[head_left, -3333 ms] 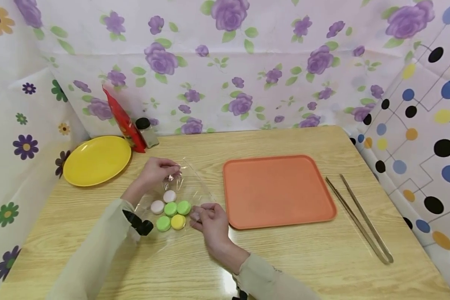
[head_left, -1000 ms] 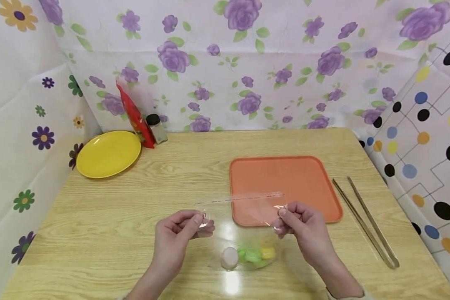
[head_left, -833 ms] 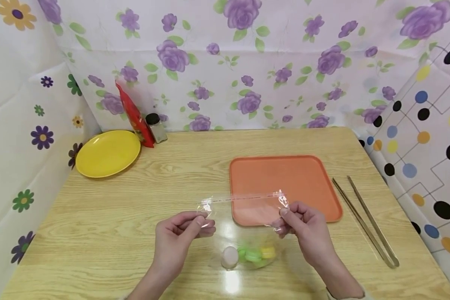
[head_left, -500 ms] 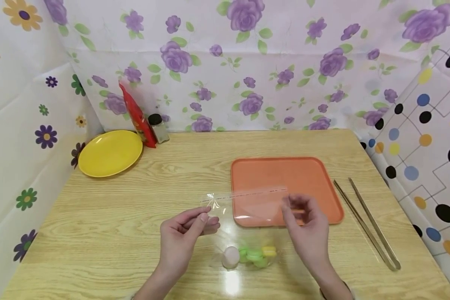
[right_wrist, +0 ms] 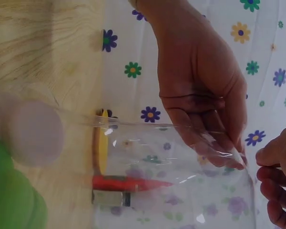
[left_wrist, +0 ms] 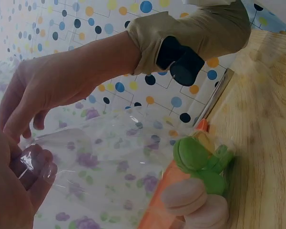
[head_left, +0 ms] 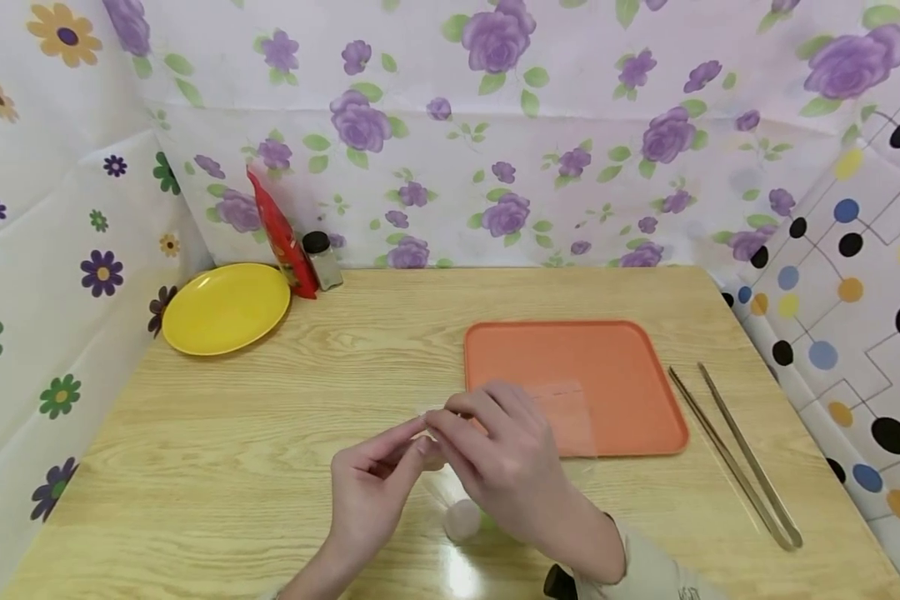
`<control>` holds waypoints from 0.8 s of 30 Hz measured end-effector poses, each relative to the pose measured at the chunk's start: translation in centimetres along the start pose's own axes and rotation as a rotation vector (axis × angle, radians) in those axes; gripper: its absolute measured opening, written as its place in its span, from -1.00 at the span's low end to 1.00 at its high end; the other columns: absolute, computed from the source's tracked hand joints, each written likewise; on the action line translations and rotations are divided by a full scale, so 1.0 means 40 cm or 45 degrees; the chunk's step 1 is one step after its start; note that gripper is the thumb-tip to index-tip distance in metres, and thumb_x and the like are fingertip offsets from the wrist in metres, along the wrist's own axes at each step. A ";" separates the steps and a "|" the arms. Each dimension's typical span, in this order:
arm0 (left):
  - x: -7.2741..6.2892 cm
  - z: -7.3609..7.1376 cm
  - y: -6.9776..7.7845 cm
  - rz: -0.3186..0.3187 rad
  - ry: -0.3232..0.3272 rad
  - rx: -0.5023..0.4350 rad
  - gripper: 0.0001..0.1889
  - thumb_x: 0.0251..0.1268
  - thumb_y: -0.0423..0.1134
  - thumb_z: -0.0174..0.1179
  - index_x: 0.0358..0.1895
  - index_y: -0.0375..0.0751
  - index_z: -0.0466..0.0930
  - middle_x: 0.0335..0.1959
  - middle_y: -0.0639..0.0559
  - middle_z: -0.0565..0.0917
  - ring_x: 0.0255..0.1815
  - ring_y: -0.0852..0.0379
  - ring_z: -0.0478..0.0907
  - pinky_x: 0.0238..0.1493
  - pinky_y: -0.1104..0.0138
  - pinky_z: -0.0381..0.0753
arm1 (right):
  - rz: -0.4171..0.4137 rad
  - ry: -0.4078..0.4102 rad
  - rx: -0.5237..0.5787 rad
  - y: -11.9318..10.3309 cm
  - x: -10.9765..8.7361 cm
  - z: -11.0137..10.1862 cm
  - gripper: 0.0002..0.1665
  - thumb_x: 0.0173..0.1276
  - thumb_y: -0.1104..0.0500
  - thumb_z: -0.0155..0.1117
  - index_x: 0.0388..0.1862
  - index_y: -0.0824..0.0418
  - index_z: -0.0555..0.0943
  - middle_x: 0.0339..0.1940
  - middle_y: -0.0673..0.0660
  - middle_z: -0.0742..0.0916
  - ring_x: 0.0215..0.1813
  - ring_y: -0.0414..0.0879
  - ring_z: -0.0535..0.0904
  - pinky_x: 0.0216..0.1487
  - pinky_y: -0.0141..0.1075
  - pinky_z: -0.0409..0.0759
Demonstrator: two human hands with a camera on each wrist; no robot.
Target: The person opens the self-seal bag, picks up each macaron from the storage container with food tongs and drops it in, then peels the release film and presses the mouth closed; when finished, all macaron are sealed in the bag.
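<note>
A clear plastic zip bag (head_left: 574,421) hangs upright over the table, its printed top strip in front of the orange tray. My left hand (head_left: 371,487) pinches the bag near its upper left corner. Reaching across the bag, my right hand (head_left: 513,467) brings its fingertips to that same corner, against the left fingertips, and appears to pinch the edge there. Macarons lie at the bag's bottom: pale pink ones (left_wrist: 183,195), green ones (left_wrist: 193,152) and a yellow one (left_wrist: 206,141). In the head view the right hand hides most of them.
An orange tray (head_left: 570,350) lies behind the hands. To its right are metal tongs (head_left: 746,467). A yellow plate (head_left: 225,310) leans at the back left, beside a red packet (head_left: 281,237) and a black-lidded jar (head_left: 322,262). Patterned cloth walls (head_left: 435,50) enclose the table (head_left: 217,450).
Both hands have lifted the bag of macarons upright from lying on the table. My right hand has let go of the bag's right side and crossed left to meet my left hand.
</note>
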State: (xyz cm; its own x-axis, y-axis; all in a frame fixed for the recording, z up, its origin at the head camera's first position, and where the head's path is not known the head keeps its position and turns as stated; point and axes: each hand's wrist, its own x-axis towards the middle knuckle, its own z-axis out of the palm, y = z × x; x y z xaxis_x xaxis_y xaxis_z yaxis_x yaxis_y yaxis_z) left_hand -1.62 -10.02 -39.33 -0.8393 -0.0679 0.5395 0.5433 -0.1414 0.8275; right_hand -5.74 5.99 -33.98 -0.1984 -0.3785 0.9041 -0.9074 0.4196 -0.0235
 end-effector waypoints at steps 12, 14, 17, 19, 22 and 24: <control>0.007 0.000 0.001 0.130 -0.118 0.027 -0.59 0.24 -0.73 0.17 0.13 -0.41 0.64 -0.22 -0.28 0.74 -0.31 0.06 0.76 -0.25 0.21 0.73 | -0.062 -0.148 0.008 0.025 0.001 -0.012 -0.94 0.29 0.26 0.45 -0.30 0.25 0.74 -0.37 0.06 0.71 -0.38 -0.05 0.57 -0.46 -0.29 0.52; 0.008 -0.001 0.000 0.143 -0.142 0.009 -0.59 0.26 -0.72 0.16 0.15 -0.40 0.63 -0.15 -0.23 0.73 -0.28 0.07 0.75 -0.23 0.21 0.72 | -0.092 -0.160 -0.006 0.026 0.002 -0.015 -0.94 0.34 0.26 0.41 -0.31 0.25 0.74 -0.38 0.06 0.70 -0.38 -0.06 0.57 -0.47 -0.30 0.50; 0.010 -0.004 -0.001 0.155 -0.180 -0.005 -0.58 0.27 -0.72 0.14 0.16 -0.38 0.62 -0.10 -0.19 0.72 -0.26 0.07 0.75 -0.25 0.17 0.73 | -0.135 -0.160 -0.016 0.030 0.004 -0.018 -0.86 0.43 0.24 0.32 -0.33 0.25 0.74 -0.39 0.06 0.69 -0.39 -0.06 0.56 -0.48 -0.30 0.48; 0.011 -0.004 -0.001 0.162 -0.203 -0.015 -0.57 0.27 -0.74 0.13 0.16 -0.39 0.61 -0.09 -0.20 0.72 -0.24 0.06 0.75 -0.27 0.14 0.73 | -0.174 -0.139 -0.031 0.033 0.005 -0.019 -0.82 0.48 0.25 0.26 -0.33 0.25 0.73 -0.40 0.05 0.68 -0.40 -0.06 0.56 -0.49 -0.30 0.47; 0.012 -0.005 0.000 0.170 -0.225 -0.018 -0.56 0.25 -0.76 0.12 0.15 -0.39 0.61 -0.05 -0.22 0.70 -0.21 0.05 0.75 -0.29 0.12 0.73 | -0.234 -0.102 -0.057 0.037 0.007 -0.019 -0.77 0.50 0.21 0.23 -0.35 0.26 0.72 -0.43 0.05 0.67 -0.43 -0.06 0.55 -0.50 -0.32 0.45; 0.012 -0.004 0.001 0.175 -0.235 -0.023 -0.55 0.24 -0.76 0.12 0.16 -0.38 0.61 -0.03 -0.21 0.69 -0.17 0.05 0.74 -0.28 0.12 0.73 | -0.264 -0.077 -0.068 0.040 0.007 -0.019 -0.76 0.50 0.20 0.24 -0.37 0.26 0.72 -0.44 0.05 0.67 -0.45 -0.06 0.54 -0.51 -0.33 0.44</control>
State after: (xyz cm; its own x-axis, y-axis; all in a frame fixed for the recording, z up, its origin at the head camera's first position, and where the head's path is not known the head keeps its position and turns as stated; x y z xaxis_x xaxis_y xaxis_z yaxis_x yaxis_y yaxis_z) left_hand -2.02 -10.23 -39.07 -0.7384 0.0938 0.6678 0.6506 -0.1613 0.7421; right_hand -6.98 7.18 -33.44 -0.0332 -0.5095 0.8599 -0.9105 0.3702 0.1842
